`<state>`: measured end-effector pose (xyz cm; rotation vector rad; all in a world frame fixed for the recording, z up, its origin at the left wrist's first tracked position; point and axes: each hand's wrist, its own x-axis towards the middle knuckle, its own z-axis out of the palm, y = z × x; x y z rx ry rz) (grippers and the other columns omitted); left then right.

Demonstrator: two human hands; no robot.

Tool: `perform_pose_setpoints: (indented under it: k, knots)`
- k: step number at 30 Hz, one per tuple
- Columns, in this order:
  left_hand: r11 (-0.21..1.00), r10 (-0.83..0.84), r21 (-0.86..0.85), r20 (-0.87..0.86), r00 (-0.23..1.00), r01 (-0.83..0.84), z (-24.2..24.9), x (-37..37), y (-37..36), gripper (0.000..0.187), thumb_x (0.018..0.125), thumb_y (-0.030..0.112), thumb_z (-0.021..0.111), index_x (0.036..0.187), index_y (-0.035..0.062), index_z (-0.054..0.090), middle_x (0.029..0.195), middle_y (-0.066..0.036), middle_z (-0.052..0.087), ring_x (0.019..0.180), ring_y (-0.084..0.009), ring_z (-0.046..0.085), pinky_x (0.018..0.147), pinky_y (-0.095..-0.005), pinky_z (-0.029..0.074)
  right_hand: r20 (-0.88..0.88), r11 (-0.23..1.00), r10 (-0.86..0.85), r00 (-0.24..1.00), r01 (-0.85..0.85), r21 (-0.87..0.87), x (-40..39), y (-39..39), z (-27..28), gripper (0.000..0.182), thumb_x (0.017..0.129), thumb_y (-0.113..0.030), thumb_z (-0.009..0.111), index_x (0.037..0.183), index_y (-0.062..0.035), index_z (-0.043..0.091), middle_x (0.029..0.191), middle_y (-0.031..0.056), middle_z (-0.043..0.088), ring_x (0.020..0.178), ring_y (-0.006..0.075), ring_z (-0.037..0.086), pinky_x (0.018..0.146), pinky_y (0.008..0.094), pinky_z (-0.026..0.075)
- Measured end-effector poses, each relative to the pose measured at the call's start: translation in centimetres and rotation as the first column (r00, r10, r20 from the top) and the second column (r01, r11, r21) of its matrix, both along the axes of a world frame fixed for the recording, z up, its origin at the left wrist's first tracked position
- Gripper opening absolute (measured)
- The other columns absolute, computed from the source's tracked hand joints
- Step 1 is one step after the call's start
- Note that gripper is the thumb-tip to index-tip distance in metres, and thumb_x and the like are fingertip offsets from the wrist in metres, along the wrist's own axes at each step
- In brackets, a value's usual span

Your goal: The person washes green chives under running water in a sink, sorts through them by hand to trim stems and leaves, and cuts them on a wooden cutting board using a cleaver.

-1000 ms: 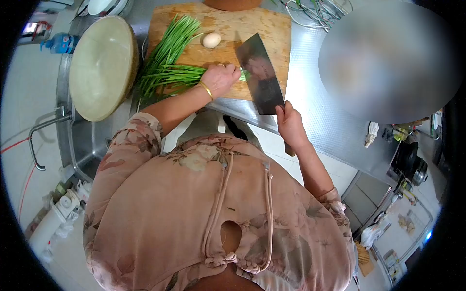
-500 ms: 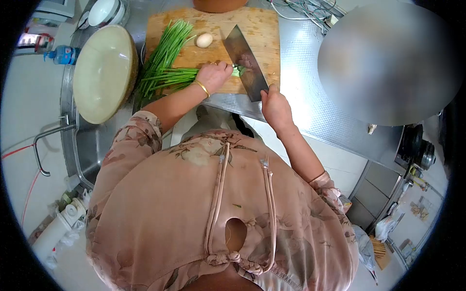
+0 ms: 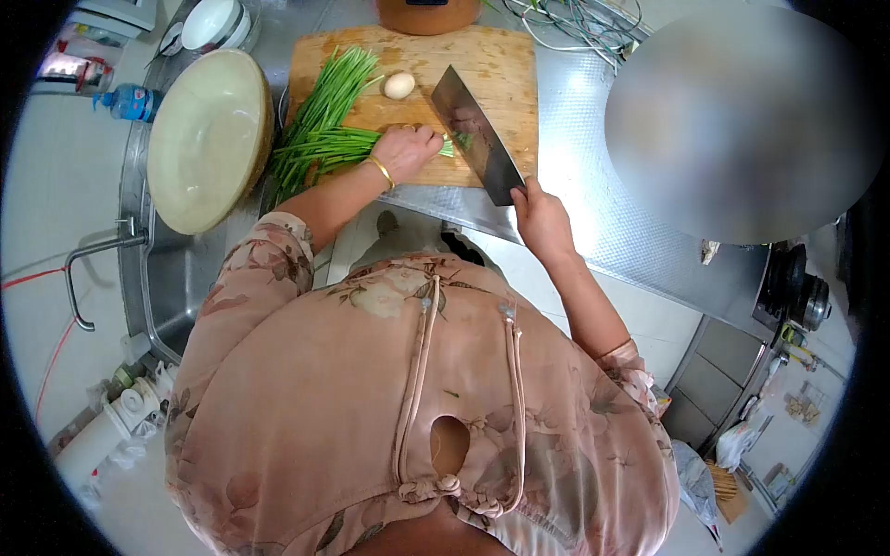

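My left hand (image 3: 408,151) is closed over a bundle of green chives (image 3: 336,148) lying crosswise on a wooden cutting board (image 3: 508,88). The pale cut ends show just past its fingertips. In my right hand (image 3: 544,222) is the handle of a cleaver (image 3: 475,134), its broad dark blade slanting across the board beside those ends. A few green bits show against the blade, near its left edge. More chives (image 3: 343,88) lie loose at the board's upper left. A brown egg (image 3: 400,86) rests on the board above my left hand.
A large cream basin (image 3: 206,139) stands left of the board, over the sink (image 3: 176,287) with its faucet (image 3: 82,278). A brown pot (image 3: 428,17) sits behind the board. Cables (image 3: 565,28) lie at the back right. A blurred round area covers the right side.
The view has shifted slightly. The cleaver has moved a little right and toward me, widening the gap to my left hand. My left hand has drawn slightly left along the chives.
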<state>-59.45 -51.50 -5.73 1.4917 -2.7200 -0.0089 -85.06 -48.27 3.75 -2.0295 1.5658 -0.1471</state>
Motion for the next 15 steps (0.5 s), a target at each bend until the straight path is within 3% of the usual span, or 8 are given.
perform_pose_setpoints:
  k: [9, 15]
  knots:
    - [0.999, -0.031, 0.007, -0.027, 0.999, 0.032, 0.2, 0.3, -0.3, 0.019, 0.081, 0.021, 0.046, 0.096, 0.0086, 0.049, 0.082, -0.010, 0.050, 0.063, -0.0266, 0.057, 0.056, -0.0398, 0.046, -0.148, 0.985, 0.168, 0.975, -0.162, 0.052, -0.7, -2.0, 1.5, 0.022, 0.087, -0.021, 0.047, 0.088, 0.0010, 0.048, 0.067, 0.0225, 0.058, 0.064, 0.0386, 0.057, 0.059, 0.0462, 0.045]
    - [0.999, -0.040, 0.002, -0.043, 0.998, 0.040, -0.2, 0.3, -0.6, 0.019, 0.081, 0.022, 0.047, 0.095, 0.0090, 0.050, 0.080, -0.009, 0.050, 0.063, -0.0260, 0.056, 0.056, -0.0392, 0.046, -0.128, 0.984, 0.170, 0.977, -0.163, 0.066, -1.0, -2.4, 1.3, 0.022, 0.087, -0.021, 0.046, 0.087, 0.0011, 0.047, 0.067, 0.0227, 0.058, 0.065, 0.0391, 0.057, 0.059, 0.0466, 0.044]
